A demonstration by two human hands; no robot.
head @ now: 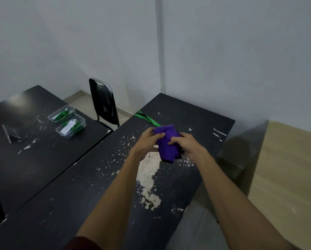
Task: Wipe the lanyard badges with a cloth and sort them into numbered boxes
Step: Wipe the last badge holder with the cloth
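Note:
Over the black table (pixel 100 186) both my hands hold a purple cloth (pixel 166 143). My left hand (pixel 147 141) grips its left side, thumb on top. My right hand (pixel 187 143) pinches the cloth from the right. A small white edge, perhaps a badge, shows under the cloth below my left hand; the rest is hidden. A green lanyard strap (pixel 146 118) trails from behind the cloth toward the table's far left edge. Two clear plastic boxes (pixel 62 112) (pixel 71 126) with green lanyards and white badges stand on the left table.
A black chair (pixel 103 101) stands between the two tables at the wall. A dark flat object (pixel 11 133) lies on the left table (pixel 25 159). The table's paint is chipped, with a big bare patch near its middle. Light wooden floor lies to the right.

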